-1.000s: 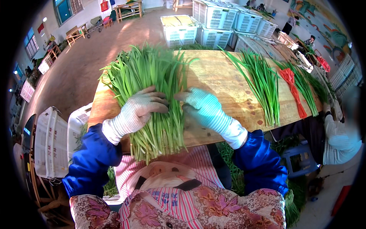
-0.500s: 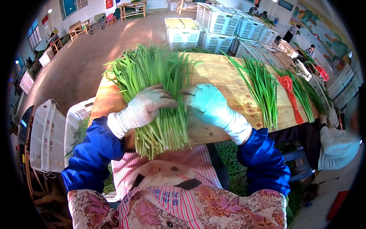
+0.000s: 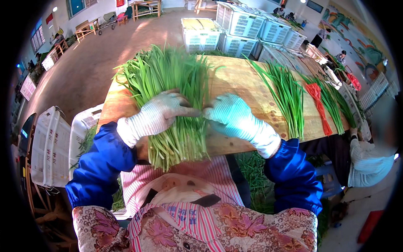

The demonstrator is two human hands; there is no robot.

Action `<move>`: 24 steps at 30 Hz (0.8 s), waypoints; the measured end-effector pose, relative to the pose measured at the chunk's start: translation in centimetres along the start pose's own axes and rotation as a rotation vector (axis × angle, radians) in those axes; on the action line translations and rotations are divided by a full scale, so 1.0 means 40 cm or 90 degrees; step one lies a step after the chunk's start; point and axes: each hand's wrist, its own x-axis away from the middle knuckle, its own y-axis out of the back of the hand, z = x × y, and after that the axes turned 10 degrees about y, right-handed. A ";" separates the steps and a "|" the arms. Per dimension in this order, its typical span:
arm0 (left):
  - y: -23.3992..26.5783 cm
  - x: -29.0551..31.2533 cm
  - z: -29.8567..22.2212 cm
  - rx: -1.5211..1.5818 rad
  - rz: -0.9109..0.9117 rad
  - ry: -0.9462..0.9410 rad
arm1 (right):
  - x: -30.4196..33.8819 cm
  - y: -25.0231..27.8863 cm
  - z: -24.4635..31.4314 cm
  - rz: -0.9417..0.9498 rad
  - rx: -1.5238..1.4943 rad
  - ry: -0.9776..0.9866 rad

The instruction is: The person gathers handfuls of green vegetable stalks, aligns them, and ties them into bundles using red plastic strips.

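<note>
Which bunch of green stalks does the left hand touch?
The big leftmost bunch, under the left hand; the smaller bunches lie apart from it, farther right.

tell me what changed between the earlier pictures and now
The left hand in its pale knit glove moved rightward across the large bunch of long green leaves and now nearly meets the right hand in its pale knit glove, which drew slightly right. Nothing was visibly taken or let go. The smaller green bunch and red tied strips stayed on the brown wooden table.
</note>
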 end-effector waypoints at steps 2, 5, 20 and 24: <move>0.009 -0.010 -0.007 -0.024 0.017 -0.027 | 0.017 0.013 0.002 0.075 -0.086 -0.049; 0.010 -0.018 -0.007 -0.025 0.040 -0.027 | 0.039 0.037 0.010 0.151 -0.289 -0.093; 0.001 -0.005 -0.012 0.000 -0.012 -0.011 | 0.251 0.139 0.079 0.205 -0.618 -0.322; 0.015 -0.002 -0.023 -0.001 -0.036 -0.001 | 0.165 -0.009 0.016 0.027 -0.083 -0.296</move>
